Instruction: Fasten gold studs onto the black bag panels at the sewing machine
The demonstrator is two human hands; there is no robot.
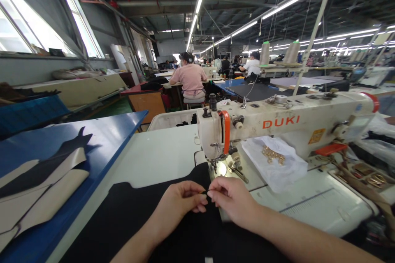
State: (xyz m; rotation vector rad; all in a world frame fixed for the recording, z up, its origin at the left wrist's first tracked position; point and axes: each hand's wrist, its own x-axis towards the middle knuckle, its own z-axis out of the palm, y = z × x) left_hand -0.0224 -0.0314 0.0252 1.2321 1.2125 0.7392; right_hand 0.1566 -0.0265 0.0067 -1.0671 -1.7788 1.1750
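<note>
My left hand (pixel 182 198) and my right hand (pixel 232 200) meet fingertip to fingertip in front of the sewing machine's needle area. Both are closed in a pinch. Between them is something small and dark with a yellowish glint, too small to name. Beneath the hands a large black fabric piece (pixel 135 213) spreads over the machine table, its far edge reaching the presser foot (pixel 215 165). The white sewing machine (pixel 247 121), marked DUKI, stands just beyond my hands, its lamp lit at the needle.
Gold metal pieces (pixel 273 155) lie on a white plastic bag (pixel 259 152) under the machine arm. At left, a blue table (pixel 119 131) carries black and beige cut pieces (pixel 52 189). A white bin (pixel 166 120) stands behind the machine table. A person in pink (pixel 189 76) sits ahead.
</note>
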